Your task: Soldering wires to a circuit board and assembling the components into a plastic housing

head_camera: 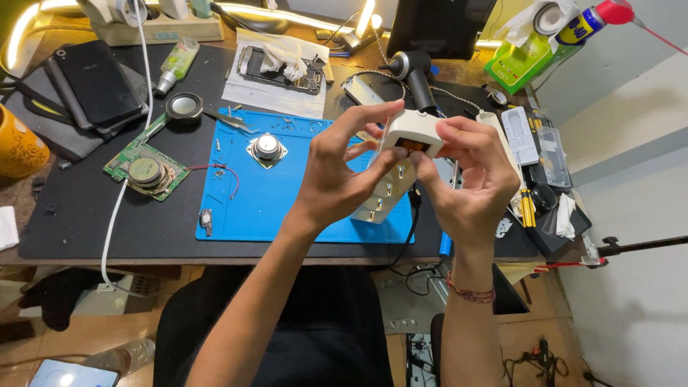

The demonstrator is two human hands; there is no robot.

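Two big things lie on our counter [86,229]: a black mat [72,208] and a blue mat [287,208]. Above the blue one, our left hand [337,168] and right hand [469,175] both pinch a white plug box [401,154]. We should grip it steady.

Hands: two, the left hand [337,172] and the right hand [469,179]
White plastic housing [401,161]: one
Blue mat [279,193]: one
Loose round speakers: two, one [266,149] on the mat, one [184,107] beside it
Circuit board [143,168]: one
Spray can [582,25]: one
Dark phones [86,82]: perhaps two, stacked
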